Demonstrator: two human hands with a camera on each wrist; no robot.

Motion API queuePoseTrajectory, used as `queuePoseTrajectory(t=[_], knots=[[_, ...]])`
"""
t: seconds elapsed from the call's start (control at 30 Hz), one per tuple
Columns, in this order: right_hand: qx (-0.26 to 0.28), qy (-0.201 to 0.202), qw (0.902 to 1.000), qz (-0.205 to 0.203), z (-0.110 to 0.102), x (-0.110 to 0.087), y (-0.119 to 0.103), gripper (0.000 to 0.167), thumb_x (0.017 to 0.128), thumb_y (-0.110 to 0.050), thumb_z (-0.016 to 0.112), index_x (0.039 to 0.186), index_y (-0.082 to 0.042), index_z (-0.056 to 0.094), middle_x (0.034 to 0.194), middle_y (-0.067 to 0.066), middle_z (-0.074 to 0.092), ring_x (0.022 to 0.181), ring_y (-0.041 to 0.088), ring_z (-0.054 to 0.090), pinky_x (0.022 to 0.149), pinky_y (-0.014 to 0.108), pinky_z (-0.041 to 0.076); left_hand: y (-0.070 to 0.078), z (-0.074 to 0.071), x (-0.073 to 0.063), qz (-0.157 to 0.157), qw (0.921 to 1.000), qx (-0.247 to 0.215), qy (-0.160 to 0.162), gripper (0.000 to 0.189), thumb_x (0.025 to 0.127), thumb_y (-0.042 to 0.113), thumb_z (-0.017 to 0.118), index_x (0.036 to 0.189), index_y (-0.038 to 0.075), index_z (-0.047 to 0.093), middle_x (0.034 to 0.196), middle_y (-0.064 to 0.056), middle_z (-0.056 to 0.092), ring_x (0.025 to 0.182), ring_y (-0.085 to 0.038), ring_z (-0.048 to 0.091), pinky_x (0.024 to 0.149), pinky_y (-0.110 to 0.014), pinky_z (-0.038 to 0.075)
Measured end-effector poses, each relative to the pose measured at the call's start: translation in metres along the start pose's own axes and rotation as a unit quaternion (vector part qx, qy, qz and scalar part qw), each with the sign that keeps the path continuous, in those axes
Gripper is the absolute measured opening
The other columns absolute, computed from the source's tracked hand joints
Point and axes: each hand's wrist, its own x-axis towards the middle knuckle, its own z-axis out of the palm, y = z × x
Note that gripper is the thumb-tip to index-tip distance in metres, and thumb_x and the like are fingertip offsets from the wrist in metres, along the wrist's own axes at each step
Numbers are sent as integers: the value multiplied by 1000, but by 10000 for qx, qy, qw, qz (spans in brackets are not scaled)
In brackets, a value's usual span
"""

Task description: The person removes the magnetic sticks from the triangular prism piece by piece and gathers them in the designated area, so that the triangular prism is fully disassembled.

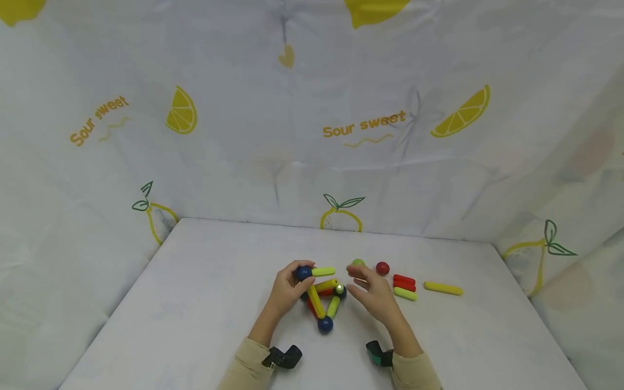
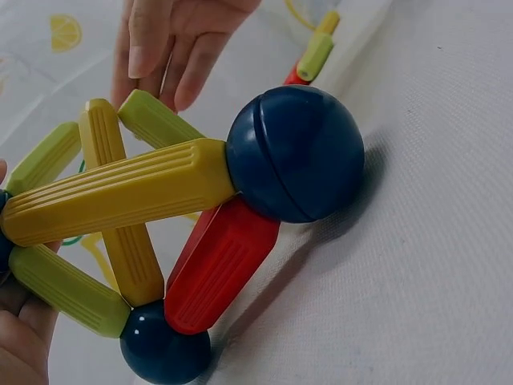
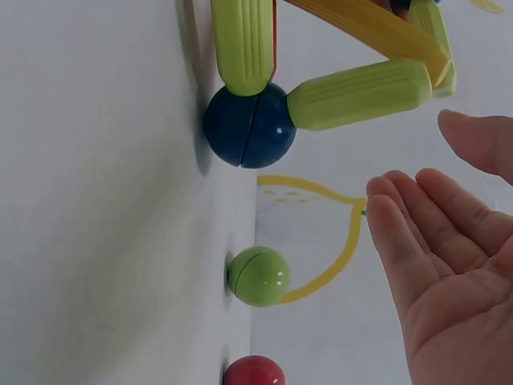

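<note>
Assembly seems underway, left hand gripping a glossy blue ball on the yellow-red-lime ridged-rod frame, right hand empty, relaxed at right, free rod ends likely needing joining.

Close, sideways wrist views seemingly share the structure.
</note>
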Motion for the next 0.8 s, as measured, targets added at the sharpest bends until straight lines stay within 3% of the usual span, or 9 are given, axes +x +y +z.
queuePoseTrajectory(t=[0.17, 0.5, 0.8], knots=[[528, -338, 9980, -32, 4, -5, -6, 40, 85, -9, 69, 123, -3, 57, 126, 16, 59, 118, 30, 57, 94, 31, 50, 3, 0, 0, -12, 10000, -24, -1, 32, 89, -1, 60, 118, -14, 52, 121, -27, 57, 115, -40, 55, 97, -19, 46], [435, -238, 9986, -200, 15, -7, 1, 32, 84, -9, 70, 115, -6, 62, 117, 10, 65, 113, 28, 60, 93, 33, 51, 3, 0, -2, -115, 9999, 31, -34, 31, 90, 1, 60, 119, -10, 53, 122, -25, 57, 117, -38, 54, 99, -24, 46], [-347, 169, 9982, -466, 24, -9, 0, 25, 82, -4, 72, 105, -11, 67, 104, 1, 68, 103, 21, 65, 86, 31, 55, -29, 1, 2, -17, 10000, 13, 50, 33, 90, 3, 60, 121, -6, 54, 124, -26, 55, 117, -35, 55, 99, -23, 46]])
